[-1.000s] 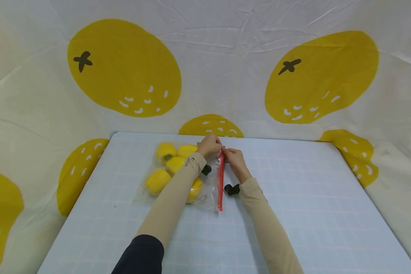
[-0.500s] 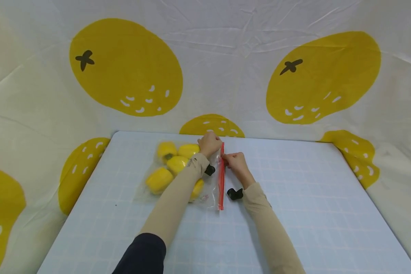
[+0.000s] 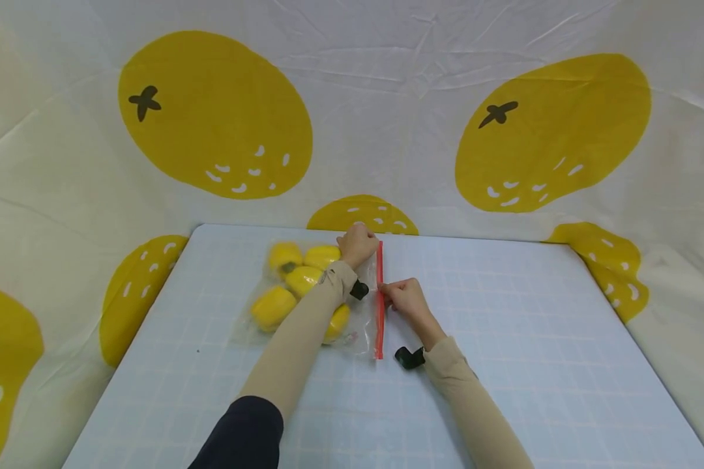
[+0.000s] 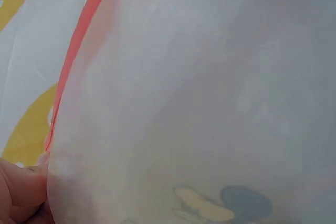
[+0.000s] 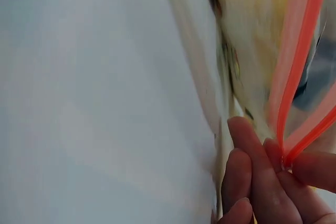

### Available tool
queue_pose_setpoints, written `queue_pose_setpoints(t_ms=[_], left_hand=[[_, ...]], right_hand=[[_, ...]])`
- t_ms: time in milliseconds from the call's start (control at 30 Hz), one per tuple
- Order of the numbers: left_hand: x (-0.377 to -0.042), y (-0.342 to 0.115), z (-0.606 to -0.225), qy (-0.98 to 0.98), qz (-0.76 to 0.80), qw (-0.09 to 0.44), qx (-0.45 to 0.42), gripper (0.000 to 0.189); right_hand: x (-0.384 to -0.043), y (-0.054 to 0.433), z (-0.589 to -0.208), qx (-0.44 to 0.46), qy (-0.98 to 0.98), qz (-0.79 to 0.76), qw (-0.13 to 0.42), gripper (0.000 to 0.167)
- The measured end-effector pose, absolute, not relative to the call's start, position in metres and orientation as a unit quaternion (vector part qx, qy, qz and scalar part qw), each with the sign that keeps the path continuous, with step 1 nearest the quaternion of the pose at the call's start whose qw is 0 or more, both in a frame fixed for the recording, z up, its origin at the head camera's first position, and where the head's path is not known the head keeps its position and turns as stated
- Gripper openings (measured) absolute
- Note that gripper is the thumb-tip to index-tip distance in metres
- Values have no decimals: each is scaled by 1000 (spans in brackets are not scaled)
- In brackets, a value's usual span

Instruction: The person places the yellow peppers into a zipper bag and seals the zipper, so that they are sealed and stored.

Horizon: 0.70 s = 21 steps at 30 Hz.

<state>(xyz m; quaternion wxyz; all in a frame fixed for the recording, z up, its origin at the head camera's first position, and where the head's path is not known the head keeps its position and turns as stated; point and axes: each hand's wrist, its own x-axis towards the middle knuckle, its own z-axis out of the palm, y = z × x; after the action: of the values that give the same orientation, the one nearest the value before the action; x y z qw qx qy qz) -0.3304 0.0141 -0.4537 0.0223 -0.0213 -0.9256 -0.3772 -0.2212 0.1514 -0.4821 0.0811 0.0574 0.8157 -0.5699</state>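
A clear zip bag lies flat with a red zip strip along its right edge. Inside it are several yellow bell peppers, partly covered by the left sleeve. My left hand holds the bag's far corner beside the strip; in the left wrist view its fingers grip the strip's end. My right hand pinches the strip about midway along. In the right wrist view two red bands spread apart in a V and meet between the thumb and fingers.
The bag lies on a white table with a faint grid. A white cloth printed with yellow fruit hangs behind and at the sides. Black wrist cameras stick out from both sleeves.
My right hand has slid along the red strip toward me, from near the far corner to about midway. My left hand has stayed at the far corner.
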Motion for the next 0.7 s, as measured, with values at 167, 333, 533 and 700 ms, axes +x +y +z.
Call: queue_pose_setpoints(t_ms=[167, 333, 533, 700], left_hand=[[-330, 14, -455, -925, -377, 30, -18, 35], [-331, 13, -456, -925, -377, 37, -12, 36], [-332, 13, -457, -921, -387, 40, -8, 37], [-333, 11, -456, -919, -393, 40, -10, 37]], right_hand=[[-205, 152, -481, 50, 823, -558, 97, 30], [-187, 153, -478, 36, 828, -548, 116, 26], [-166, 156, -477, 18, 820, -556, 132, 24], [-152, 158, -478, 7, 822, -552, 140, 26]])
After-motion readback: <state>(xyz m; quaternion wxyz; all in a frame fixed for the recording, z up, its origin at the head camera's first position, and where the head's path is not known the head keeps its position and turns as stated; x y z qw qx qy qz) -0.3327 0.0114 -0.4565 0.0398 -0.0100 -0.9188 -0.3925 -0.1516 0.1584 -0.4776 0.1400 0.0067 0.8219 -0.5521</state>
